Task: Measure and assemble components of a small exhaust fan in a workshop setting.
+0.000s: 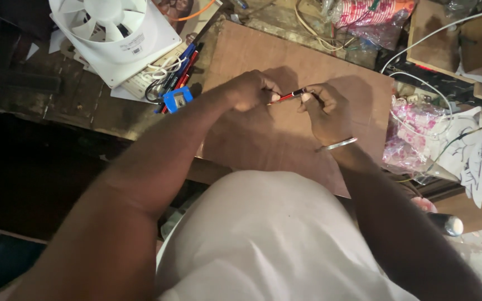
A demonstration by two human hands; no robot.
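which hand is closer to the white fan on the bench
Left. The left hand holds one end of the thin red tool, on the side toward the white fan. The right hand holds the other end, farther away.

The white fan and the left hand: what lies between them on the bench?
In the head view, a blue sharpener-like block and a bundle of red and blue pens lie between the white fan and the left hand.

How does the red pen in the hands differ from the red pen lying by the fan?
The held pen is lifted over the brown board, pinched between left hand and right hand; the other red pen lies untouched among clutter beside the white fan. Held one lies near-level, the other diagonal. Both are slim and red.
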